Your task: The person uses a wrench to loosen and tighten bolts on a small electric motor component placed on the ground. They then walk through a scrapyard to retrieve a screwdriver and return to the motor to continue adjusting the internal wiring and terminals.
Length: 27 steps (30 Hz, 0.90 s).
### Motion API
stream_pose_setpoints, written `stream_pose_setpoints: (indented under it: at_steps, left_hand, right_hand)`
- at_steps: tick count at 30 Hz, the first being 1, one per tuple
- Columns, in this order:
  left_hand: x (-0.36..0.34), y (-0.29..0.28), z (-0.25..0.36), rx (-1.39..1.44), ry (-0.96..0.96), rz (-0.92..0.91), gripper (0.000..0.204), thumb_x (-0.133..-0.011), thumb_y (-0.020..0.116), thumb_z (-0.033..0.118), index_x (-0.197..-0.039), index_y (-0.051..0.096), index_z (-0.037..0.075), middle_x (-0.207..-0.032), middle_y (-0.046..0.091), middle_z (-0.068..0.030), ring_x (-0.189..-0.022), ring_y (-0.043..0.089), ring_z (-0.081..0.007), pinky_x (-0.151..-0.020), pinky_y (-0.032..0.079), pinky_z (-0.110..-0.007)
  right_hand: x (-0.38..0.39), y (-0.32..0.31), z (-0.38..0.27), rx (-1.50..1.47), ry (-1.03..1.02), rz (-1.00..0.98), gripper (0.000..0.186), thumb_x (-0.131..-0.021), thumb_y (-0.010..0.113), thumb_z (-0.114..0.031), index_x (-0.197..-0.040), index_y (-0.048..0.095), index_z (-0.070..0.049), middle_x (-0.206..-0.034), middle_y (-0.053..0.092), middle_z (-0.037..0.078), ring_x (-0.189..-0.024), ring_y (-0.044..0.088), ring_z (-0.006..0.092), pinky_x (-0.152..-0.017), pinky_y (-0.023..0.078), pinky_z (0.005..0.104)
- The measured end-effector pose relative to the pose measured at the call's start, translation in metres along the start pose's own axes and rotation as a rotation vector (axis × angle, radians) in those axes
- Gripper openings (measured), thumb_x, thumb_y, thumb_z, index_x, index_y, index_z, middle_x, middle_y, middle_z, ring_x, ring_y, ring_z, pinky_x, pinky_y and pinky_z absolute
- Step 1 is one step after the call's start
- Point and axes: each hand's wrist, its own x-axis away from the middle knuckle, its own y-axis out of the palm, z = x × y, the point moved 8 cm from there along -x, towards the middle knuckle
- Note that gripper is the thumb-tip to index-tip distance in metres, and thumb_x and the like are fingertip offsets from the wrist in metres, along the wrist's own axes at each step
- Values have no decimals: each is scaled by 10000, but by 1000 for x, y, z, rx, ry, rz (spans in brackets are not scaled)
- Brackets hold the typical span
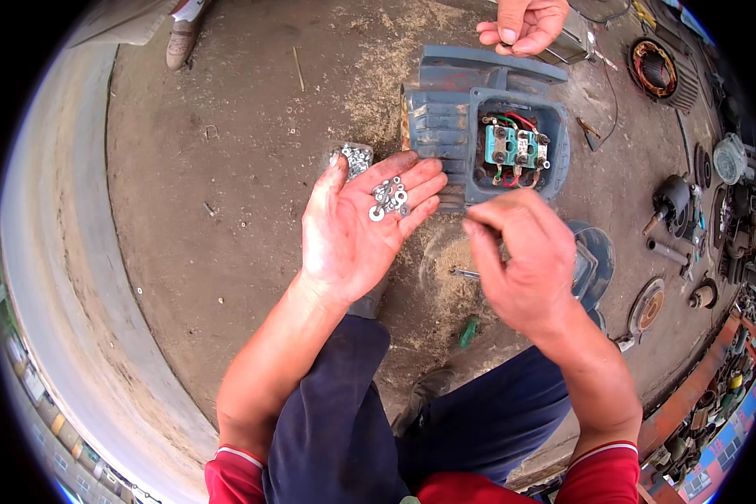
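Observation:
My left hand is turned palm up with its fingers stretched flat. It holds a small pile of metal washers on the palm and finger bases. My right hand is closed in a pinch at the near edge of the motor's terminal box; whatever sits between its fingertips is too small or hidden to name. Inside that box is a turquoise terminal block with red and green wires. The finned grey-blue motor housing lies beyond my left fingertips.
Behind my left thumb stands a container of small hardware. Another person's hand hangs over the motor's far side. A blue-grey round part lies past my right wrist. A wound stator and several motor parts lie rightward.

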Motion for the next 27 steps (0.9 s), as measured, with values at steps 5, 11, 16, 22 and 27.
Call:
stream_pose_setpoints:
  at_steps: [5,11,16,22,27]
  left_hand:
    - [5,7,1,-15,7,-16,827,-1049,318,597,-1454,390,-120,-1471,477,-330,-1381,473,-425,-1205,340,-506]
    - [7,3,-3,-97,1,-26,843,-1039,328,624,-1471,395,-97,-1509,472,-278,-1415,444,-392,-1224,306,-492]
    - [5,-5,-7,-128,12,50,823,-1050,289,614,-1447,447,-89,-1484,505,-270,-1406,458,-388,-1214,327,-495]
    - [4,-13,-10,-138,5,51,809,-1052,290,604,-1431,461,-89,-1485,509,-265,-1417,446,-386,-1217,320,-499]
    - [4,-13,-13,-170,29,87,773,-1058,285,577,-1429,464,-78,-1478,521,-256,-1422,439,-372,-1228,298,-487]
  right_hand:
    - [3,50,-11,-144,116,-10,189,-793,793,-76,-949,689,-53,-867,651,90,-760,668,293,-623,539,403]
    - [2,71,-14,89,4,2,136,-763,714,-101,-861,636,-50,-861,618,101,-759,668,277,-608,548,380]
    - [6,77,-13,158,-68,74,153,-747,658,-127,-826,581,-22,-864,591,142,-788,662,294,-579,548,378]
    - [14,83,-7,171,35,10,297,-799,613,-157,-962,635,90,-1172,623,395,-1033,692,403,-743,614,382]
    - [16,79,-5,222,63,15,178,-774,637,-138,-893,621,-6,-966,617,165,-828,665,284,-617,586,364]
